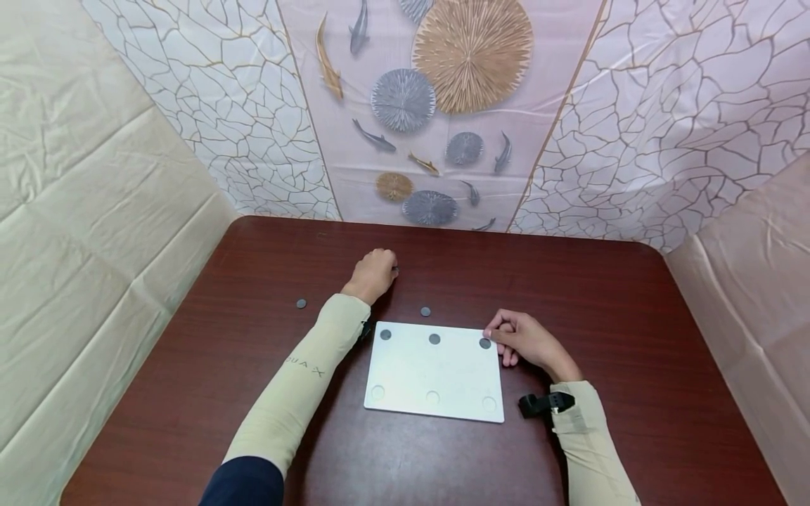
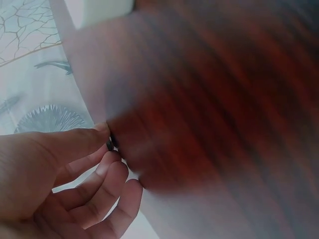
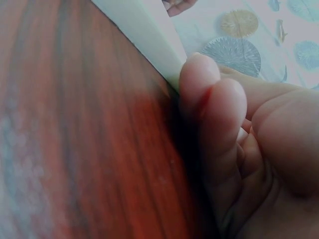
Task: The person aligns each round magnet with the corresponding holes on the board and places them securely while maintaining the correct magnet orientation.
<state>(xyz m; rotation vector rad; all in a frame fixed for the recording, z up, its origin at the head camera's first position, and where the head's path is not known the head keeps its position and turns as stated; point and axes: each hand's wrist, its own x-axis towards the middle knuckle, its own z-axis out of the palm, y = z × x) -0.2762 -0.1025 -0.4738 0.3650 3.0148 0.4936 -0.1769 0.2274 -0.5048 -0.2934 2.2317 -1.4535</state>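
A white rectangular board (image 1: 434, 376) lies on the table, with dark grey discs in its top row: a left disc (image 1: 386, 335), a middle disc (image 1: 434, 339) and a right disc (image 1: 485, 344). Three round recesses along its near side hold nothing. Beyond the board, my left hand (image 1: 372, 274) pinches a small dark disc (image 2: 110, 144) between thumb and fingertips, close over the table. At the board's far right corner, my right hand (image 1: 525, 342) grips the edge with thumb and bent fingers, right beside the right disc.
One loose disc (image 1: 426, 311) lies just past the board, and another disc (image 1: 301, 303) lies left of my left forearm. The brown table (image 1: 633, 337) meets a patterned cloth (image 1: 430, 140) at its far edge. A black strap (image 1: 547, 404) sits on my right wrist.
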